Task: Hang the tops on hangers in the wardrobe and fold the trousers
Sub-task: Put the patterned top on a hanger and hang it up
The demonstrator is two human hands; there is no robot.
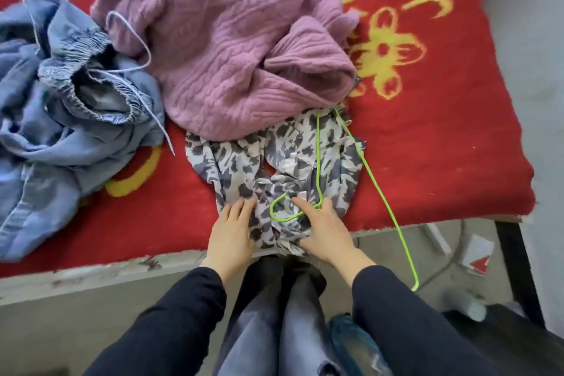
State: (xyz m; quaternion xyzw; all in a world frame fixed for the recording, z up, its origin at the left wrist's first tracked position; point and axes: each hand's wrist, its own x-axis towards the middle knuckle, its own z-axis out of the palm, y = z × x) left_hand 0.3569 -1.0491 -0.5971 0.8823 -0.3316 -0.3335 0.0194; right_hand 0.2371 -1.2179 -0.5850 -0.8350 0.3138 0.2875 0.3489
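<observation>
Barely started: grey-white leopard-print top (283,159) with thin green wire hanger (317,146) lies at the near edge of the red-blanketed bed (433,146). Left hand (232,232) and right hand (326,232) press it, fingers flat, gripping nothing. Purple knit sweater (229,49) unhung, blue denim trousers (61,119) unfolded.

one head-worn camera looks steeply down, close above the bed (442,162).
</observation>
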